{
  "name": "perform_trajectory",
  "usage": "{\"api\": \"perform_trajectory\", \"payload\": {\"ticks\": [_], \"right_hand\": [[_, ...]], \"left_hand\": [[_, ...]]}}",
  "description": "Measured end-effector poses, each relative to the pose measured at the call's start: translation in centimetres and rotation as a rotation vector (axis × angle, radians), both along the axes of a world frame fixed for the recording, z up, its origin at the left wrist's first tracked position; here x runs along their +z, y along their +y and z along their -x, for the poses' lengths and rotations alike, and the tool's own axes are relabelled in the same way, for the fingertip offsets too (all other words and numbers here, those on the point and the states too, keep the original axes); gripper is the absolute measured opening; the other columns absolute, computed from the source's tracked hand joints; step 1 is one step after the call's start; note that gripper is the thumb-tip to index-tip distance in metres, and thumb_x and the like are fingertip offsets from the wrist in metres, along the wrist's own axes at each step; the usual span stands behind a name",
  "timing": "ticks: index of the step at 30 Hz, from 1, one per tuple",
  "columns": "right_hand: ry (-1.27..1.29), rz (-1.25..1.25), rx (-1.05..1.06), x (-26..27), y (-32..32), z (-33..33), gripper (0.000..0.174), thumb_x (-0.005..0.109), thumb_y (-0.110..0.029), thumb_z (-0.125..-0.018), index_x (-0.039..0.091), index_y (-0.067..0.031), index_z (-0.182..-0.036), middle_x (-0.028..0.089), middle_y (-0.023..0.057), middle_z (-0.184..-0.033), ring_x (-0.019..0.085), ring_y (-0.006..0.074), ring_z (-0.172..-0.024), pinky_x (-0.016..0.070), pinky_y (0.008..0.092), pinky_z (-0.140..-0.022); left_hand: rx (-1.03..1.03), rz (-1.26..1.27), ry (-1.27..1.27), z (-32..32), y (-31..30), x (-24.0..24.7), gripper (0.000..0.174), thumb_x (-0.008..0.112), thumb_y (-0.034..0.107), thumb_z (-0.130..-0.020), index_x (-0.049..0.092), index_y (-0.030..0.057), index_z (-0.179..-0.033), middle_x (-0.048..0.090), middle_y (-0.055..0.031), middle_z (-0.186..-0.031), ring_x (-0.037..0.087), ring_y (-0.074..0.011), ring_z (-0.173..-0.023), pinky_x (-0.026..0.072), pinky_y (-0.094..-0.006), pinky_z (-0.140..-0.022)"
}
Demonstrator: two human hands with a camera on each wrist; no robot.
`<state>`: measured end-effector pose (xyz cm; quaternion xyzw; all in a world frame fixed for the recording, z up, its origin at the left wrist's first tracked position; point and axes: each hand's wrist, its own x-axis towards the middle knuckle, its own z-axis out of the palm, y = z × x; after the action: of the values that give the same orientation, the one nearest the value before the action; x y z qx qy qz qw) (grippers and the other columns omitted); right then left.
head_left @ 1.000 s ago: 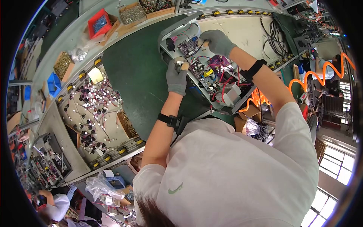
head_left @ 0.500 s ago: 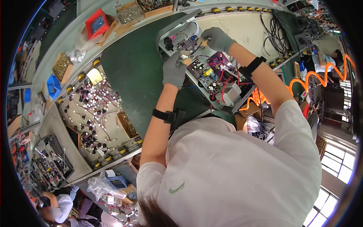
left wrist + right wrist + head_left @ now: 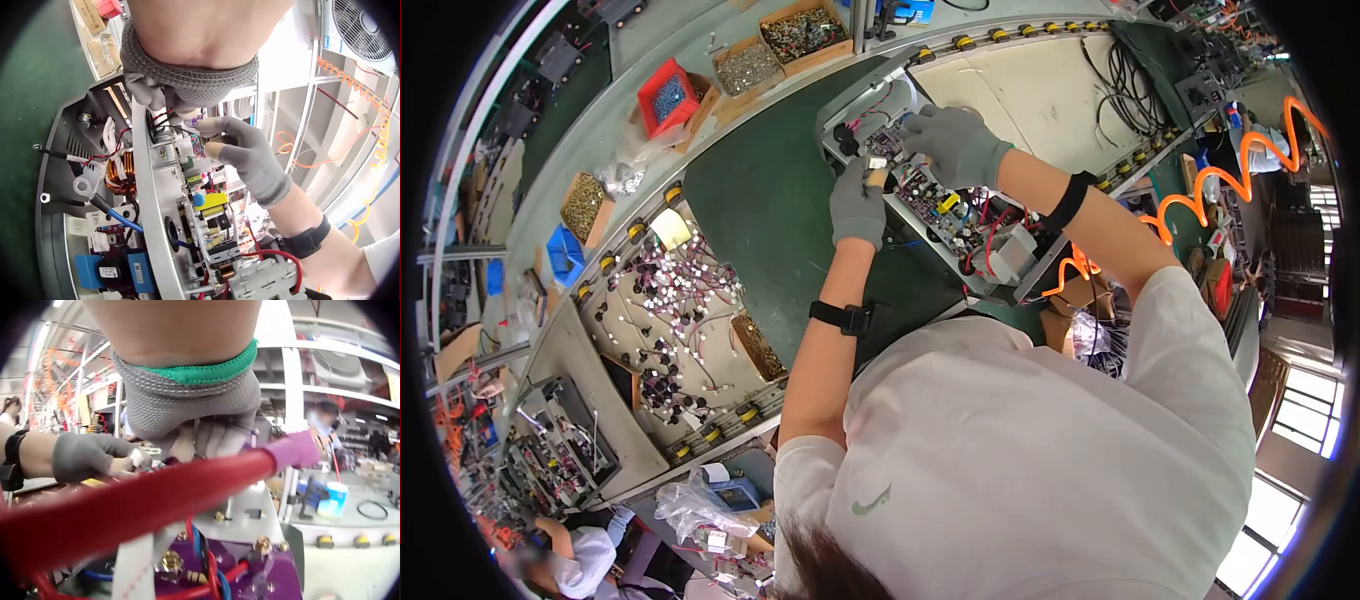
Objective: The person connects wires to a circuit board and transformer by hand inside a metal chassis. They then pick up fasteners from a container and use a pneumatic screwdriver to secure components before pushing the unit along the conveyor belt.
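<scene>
Grey-gloved, my left hand point(image 3: 858, 208) pinches a small white connector point(image 3: 877, 162) at the left edge of an open metal chassis point(image 3: 870, 88); the right wrist view shows the connector point(image 3: 136, 457) at the left hand's point(image 3: 87, 456) fingertips. My right hand point(image 3: 956, 145), gloved too, is above the circuit boards. In the left wrist view the right hand point(image 3: 250, 161) pinches a thin black wire point(image 3: 178, 128) between thumb and finger. Below lies a board with a yellow part point(image 3: 212, 201). In the right wrist view a red cable point(image 3: 156, 500) crosses in front, blurred.
The chassis lies on a green mat point(image 3: 750, 200). To the left are a pile of wired connectors point(image 3: 685, 285), a red bin point(image 3: 668, 97), a blue bin point(image 3: 565, 255) and boxes of small parts point(image 3: 586, 208). A black cable coil point(image 3: 1122, 95) lies at the upper right.
My right hand has shifted down and left across the boards, with its back turned more to the head camera. The left hand stays beside the chassis edge with the white connector.
</scene>
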<state>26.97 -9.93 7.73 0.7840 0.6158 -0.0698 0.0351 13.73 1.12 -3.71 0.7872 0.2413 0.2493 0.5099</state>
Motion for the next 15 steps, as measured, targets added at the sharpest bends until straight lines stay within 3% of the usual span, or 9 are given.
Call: {"api": "perform_trajectory", "payload": {"ticks": [1, 3, 5, 7, 9, 10, 13, 14, 15], "right_hand": [[-0.001, -0.007, -0.010, -0.2, -0.2, -0.3, 0.034, 0.065, -0.013, -0.065, 0.064, -0.0153, -0.098, 0.054, 0.0020, -0.107, 0.050, 0.0227, -0.106, 0.0470, 0.0341, -0.082], [0.035, 0.057, 0.152, -0.7, -0.7, -0.8, 0.036, 0.062, -0.006, -0.063, 0.062, -0.0126, -0.099, 0.053, 0.0019, -0.109, 0.050, 0.0241, -0.105, 0.0477, 0.0366, -0.082], [0.011, 0.138, 0.149, -0.5, -1.1, -0.6, 0.040, 0.062, -0.007, -0.063, 0.061, -0.0116, -0.103, 0.052, 0.0028, -0.113, 0.048, 0.0245, -0.109, 0.0470, 0.0360, -0.084], [-0.012, 0.219, 0.142, -0.4, -1.6, 0.0, 0.044, 0.063, -0.007, -0.063, 0.059, -0.0105, -0.107, 0.051, 0.0037, -0.117, 0.047, 0.0249, -0.112, 0.0463, 0.0355, -0.086], [-0.035, 0.199, 0.114, -0.5, -2.2, 0.3, 0.052, 0.066, -0.015, -0.066, 0.057, -0.0103, -0.117, 0.045, 0.0033, -0.129, 0.042, 0.0229, -0.120, 0.0445, 0.0346, -0.092], [-0.027, 0.254, 0.086, -0.6, -2.4, 0.4, 0.069, 0.066, -0.016, -0.066, 0.044, -0.0133, -0.131, 0.040, 0.0033, -0.138, 0.039, 0.0237, -0.124, 0.0436, 0.0345, -0.094], [0.016, 0.102, 0.099, -0.9, -4.1, 0.7, 0.077, 0.066, -0.016, -0.067, 0.036, -0.0148, -0.137, 0.034, 0.0043, -0.142, 0.038, 0.0249, -0.126, 0.0442, 0.0357, -0.094], [0.058, 0.248, 0.025, -0.9, -4.3, 0.8, 0.084, 0.064, -0.016, -0.069, 0.025, -0.0180, -0.143, 0.026, 0.0032, -0.147, 0.047, 0.0253, -0.118, 0.0460, 0.0369, -0.090], [0.068, 0.244, 0.005, 0.2, -4.1, 1.3, 0.084, 0.064, -0.016, -0.069, 0.025, -0.0180, -0.143, 0.026, 0.0032, -0.147, 0.047, 0.0253, -0.118, 0.0460, 0.0369, -0.090]], "left_hand": [[0.007, 0.130, 0.002, -0.2, 0.0, 0.6, 0.032, 0.057, -0.005, -0.074, 0.059, 0.0039, -0.105, 0.064, -0.0135, -0.092, 0.062, -0.0238, -0.082, 0.0483, -0.0292, -0.074], [0.011, 0.116, -0.022, -0.5, -0.1, 0.7, 0.031, 0.058, -0.005, -0.074, 0.059, 0.0029, -0.104, 0.064, -0.0130, -0.091, 0.062, -0.0219, -0.081, 0.0485, -0.0290, -0.073], [0.012, 0.103, -0.043, -1.0, 0.0, 0.9, 0.031, 0.059, -0.004, -0.074, 0.059, 0.0019, -0.103, 0.064, -0.0124, -0.090, 0.062, -0.0200, -0.080, 0.0487, -0.0288, -0.072], [0.093, 0.362, -0.033, -1.7, 0.1, 2.0, 0.026, 0.063, -0.004, -0.073, 0.060, -0.0009, -0.099, 0.065, -0.0108, -0.088, 0.061, -0.0157, -0.077, 0.0490, -0.0280, -0.069], [0.088, 0.415, -0.022, -2.2, 0.2, 2.0, 0.022, 0.066, -0.002, -0.072, 0.061, -0.0030, -0.093, 0.065, -0.0092, -0.085, 0.060, -0.0126, -0.075, 0.0490, -0.0269, -0.068], [0.028, 0.316, -0.003, -2.3, 0.6, 1.8, 0.022, 0.067, -0.002, -0.072, 0.062, -0.0026, -0.094, 0.065, -0.0074, -0.082, 0.059, -0.0107, -0.074, 0.0482, -0.0246, -0.066], [-0.100, 0.071, 0.096, -2.2, 1.4, 1.8, 0.023, 0.063, -0.003, -0.074, 0.064, -0.0009, -0.097, 0.065, -0.0076, -0.082, 0.060, -0.0107, -0.075, 0.0480, -0.0232, -0.067], [-0.145, -0.017, 0.086, -2.2, 1.7, 1.2, 0.023, 0.061, -0.003, -0.072, 0.064, 0.0008, -0.095, 0.065, -0.0104, -0.085, 0.061, -0.0180, -0.078, 0.0485, -0.0275, -0.070], [-0.190, -0.104, 0.075, -2.1, 1.9, 0.9, 0.024, 0.058, -0.004, -0.071, 0.064, 0.0025, -0.094, 0.065, -0.0133, -0.088, 0.063, -0.0254, -0.081, 0.0490, -0.0319, -0.074]]}}
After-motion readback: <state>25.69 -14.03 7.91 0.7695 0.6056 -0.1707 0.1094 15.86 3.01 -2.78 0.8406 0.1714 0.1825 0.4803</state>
